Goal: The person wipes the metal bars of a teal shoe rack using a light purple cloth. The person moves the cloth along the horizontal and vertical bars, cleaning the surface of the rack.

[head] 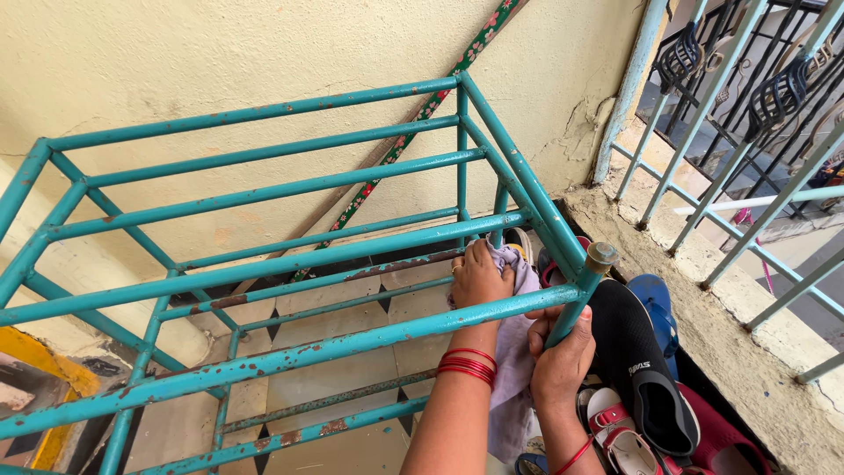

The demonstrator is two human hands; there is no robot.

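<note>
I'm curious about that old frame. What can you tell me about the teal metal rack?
The teal metal rack is an open frame of painted tubes, chipped and rust-spotted, with slatted tiers and no load. It stands upright on a tiled floor against a cream wall. The left hand presses a pale cloth on a lower bar; the right hand grips the corner post.

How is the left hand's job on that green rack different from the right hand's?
The left hand presses a pale cloth against a lower bar, while the right hand grips the corner post bare. The left wrist wears a stack of red bangles; the right wrist wears a thin red thread. Both hands touch the teal metal rack.
</note>
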